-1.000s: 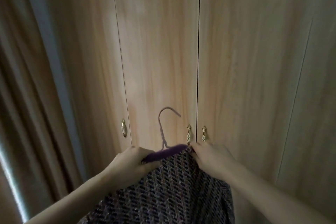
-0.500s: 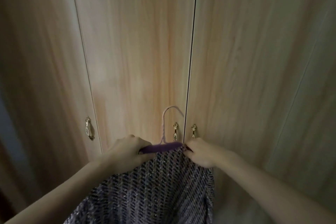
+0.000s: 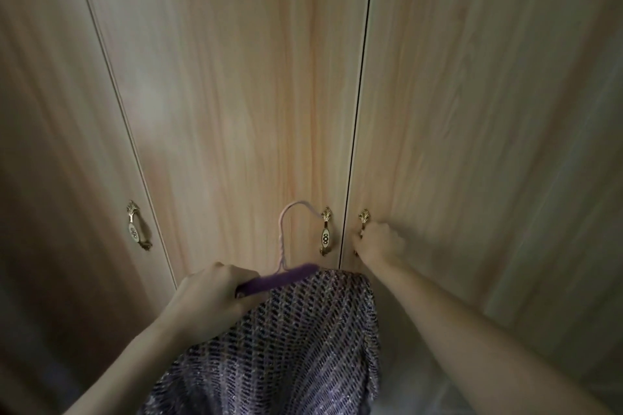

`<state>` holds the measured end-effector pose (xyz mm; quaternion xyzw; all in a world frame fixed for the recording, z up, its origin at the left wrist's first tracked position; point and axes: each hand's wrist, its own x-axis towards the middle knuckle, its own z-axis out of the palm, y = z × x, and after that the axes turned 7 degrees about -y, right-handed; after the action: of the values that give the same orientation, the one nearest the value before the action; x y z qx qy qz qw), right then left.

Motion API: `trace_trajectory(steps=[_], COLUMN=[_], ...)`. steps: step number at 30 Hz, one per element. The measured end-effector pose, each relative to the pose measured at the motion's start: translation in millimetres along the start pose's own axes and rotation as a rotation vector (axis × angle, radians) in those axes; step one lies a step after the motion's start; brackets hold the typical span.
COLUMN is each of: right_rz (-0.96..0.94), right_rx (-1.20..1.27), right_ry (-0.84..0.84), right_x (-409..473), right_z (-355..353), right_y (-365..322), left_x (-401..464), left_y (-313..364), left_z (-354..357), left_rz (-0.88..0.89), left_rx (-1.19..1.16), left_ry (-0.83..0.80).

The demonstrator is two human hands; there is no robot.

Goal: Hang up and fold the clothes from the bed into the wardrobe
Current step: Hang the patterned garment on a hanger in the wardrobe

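Two hands: hanger (image 3: 279, 278), handle (image 3: 363, 220) (gripped)

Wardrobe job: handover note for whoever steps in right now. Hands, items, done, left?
Left hand grips the purple hanger, which carries the patterned garment.
Right hand grips the handle of the right wardrobe door.
All doors in view are shut; the middle door's handle is untouched.
Done: garment is on the hanger.
Left: open the door, hang it inside. Bed and other clothes are out of view.
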<state>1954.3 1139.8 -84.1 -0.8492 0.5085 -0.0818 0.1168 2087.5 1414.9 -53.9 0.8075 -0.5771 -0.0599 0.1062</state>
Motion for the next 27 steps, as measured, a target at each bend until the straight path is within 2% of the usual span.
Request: trace_trajectory(steps=[4, 9, 15, 22, 27], right_rz=[0.007, 0.023, -0.091, -0.185, -0.282], right_rx=[-0.104, -0.075, -0.076, -0.014, 0.082], right_ry=[0.041, 0.05, 0.046, 0.01, -0.101], right_x=[3.1, -6.0, -60.6, -155.8, -191.3], right_z=[13.5, 10.3, 3.7, -16.5, -32.9], right_y=[0.2, 2.5, 37.0, 113.0, 169.7], left_x=[-11.9, -24.2, -52.4, -83.4, -100.3], left_y=[-3.1, 0.6, 27.7, 100.4, 163.5], left_z=[1.6, 3.8, -6.9, 3.3, 21.6], left_rz=[-0.066, -0.103, -0.101, 0.01, 0.048], left_rx=[-0.035, -0.095, -0.106, -0.031, 0.033], left_ry=[0.026, 0.012, -0.063, -0.179, -0.211])
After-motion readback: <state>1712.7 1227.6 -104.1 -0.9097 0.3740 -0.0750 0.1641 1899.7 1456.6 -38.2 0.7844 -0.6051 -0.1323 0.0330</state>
